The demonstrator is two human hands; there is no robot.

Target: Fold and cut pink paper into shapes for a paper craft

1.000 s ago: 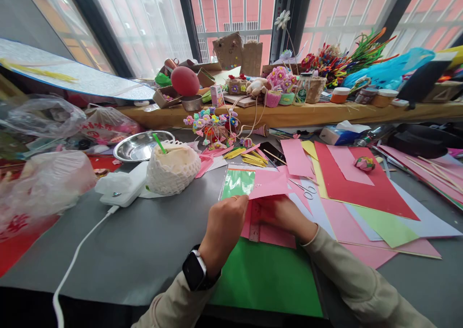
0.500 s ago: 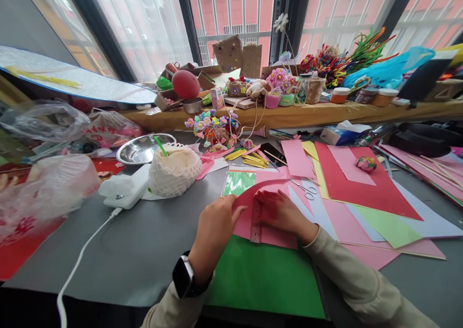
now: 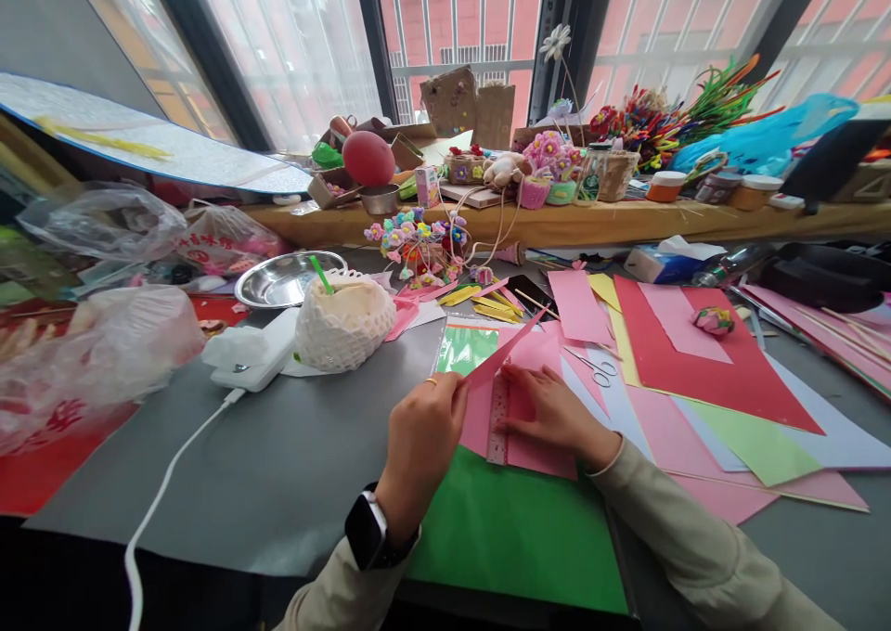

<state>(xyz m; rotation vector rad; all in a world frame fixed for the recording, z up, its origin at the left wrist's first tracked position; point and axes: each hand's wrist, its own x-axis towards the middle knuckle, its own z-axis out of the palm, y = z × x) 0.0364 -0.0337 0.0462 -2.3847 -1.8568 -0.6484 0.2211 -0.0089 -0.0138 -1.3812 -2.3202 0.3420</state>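
Note:
My left hand (image 3: 430, 431), with a ring and a watch, pinches the left end of a pink paper piece (image 3: 505, 354). That piece rises in a straight, narrow slant, seen nearly edge-on. My right hand (image 3: 549, 411) lies on a pink sheet (image 3: 541, 453), its fingers stretched and thumb apart. Its fingertips and thumb rest on a clear ruler (image 3: 497, 441) that stands lengthwise on the sheet. Whether the lifted piece still joins the sheet, I cannot tell. Beneath them is a green mat or board (image 3: 522, 538).
Scissors (image 3: 597, 368) lie right of my right hand, near red paper (image 3: 668, 362) and other coloured sheets. To the left stand a netted white fruit with a green straw (image 3: 344, 325), a metal bowl (image 3: 278, 278) and a corded white device (image 3: 254, 362). Crafts crowd the wooden ledge (image 3: 591, 227).
The pink paper in my left hand has gone from a broad arch to a straight, narrow slant. My right thumb now shows spread over the ruler. The view has shifted slightly.

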